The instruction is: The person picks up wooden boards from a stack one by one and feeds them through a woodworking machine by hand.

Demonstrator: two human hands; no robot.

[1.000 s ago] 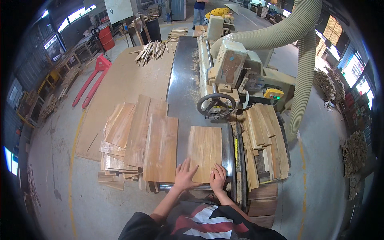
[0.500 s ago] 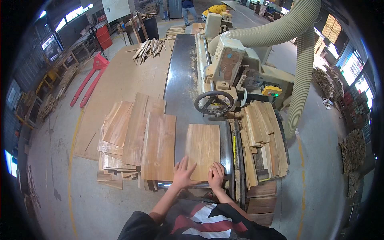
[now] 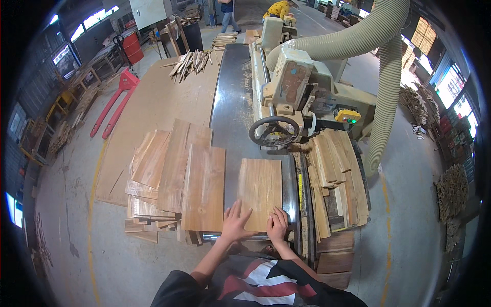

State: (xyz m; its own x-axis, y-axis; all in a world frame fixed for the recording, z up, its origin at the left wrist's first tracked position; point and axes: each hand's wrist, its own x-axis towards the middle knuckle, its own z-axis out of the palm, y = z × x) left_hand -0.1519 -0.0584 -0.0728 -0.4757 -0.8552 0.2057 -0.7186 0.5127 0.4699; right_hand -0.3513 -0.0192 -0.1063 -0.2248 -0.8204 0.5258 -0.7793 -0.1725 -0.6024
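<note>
A wooden board (image 3: 260,184) lies flat on the machine's metal table (image 3: 233,107), close to its near end. My left hand (image 3: 236,223) is open, thumb and fingers spread, over the board's near left corner. At the near right corner, my right hand (image 3: 277,224) bends its fingers together over the board and its edge; their undersides are hidden. Just left of my left hand rests a longer board (image 3: 203,189), next to a stack of boards (image 3: 176,163).
A saw-like machine with a black handwheel (image 3: 274,132) and a thick ribbed hose (image 3: 389,102) stands ahead. Cut wood pieces (image 3: 332,163) are piled right of the rail (image 3: 304,204). Thin offcuts (image 3: 190,65) lie on the brown sheet (image 3: 153,97). A red pallet jack (image 3: 115,100) stands left.
My hands and the board stay practically where they were. In the background, a person in jeans has moved left, and another in yellow has shifted.
</note>
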